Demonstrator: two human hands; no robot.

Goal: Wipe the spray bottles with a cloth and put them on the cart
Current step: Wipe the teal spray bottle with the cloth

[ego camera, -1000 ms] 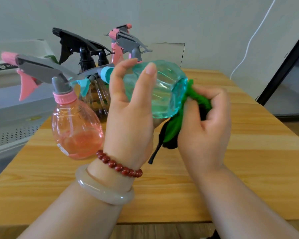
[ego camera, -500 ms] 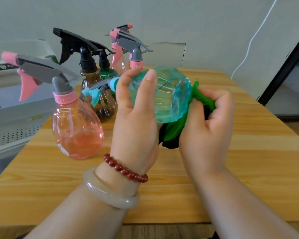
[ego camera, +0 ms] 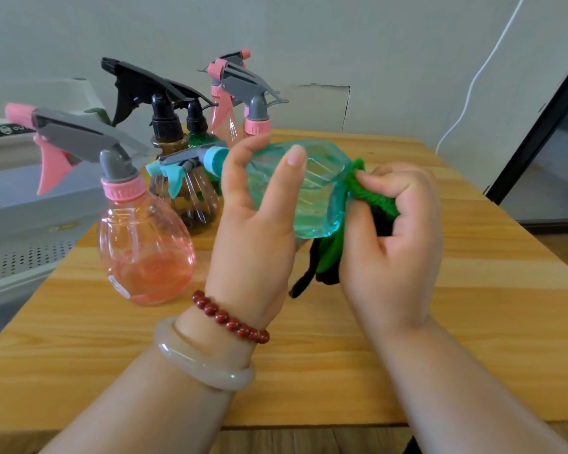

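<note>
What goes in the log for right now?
step: wiping | left hand: holds teal spray bottle sideways | right hand: presses green cloth on its base | on table: pink bottle

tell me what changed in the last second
The left hand has tipped the teal bottle so its spray head sits lower and further right. The right hand has worked the cloth along the bottle's base, its fingers now more curled. Both grips are kept and nothing was let go. The other bottles stand as before on the table.

Soft even daylight, wide-angle edge distortion
</note>
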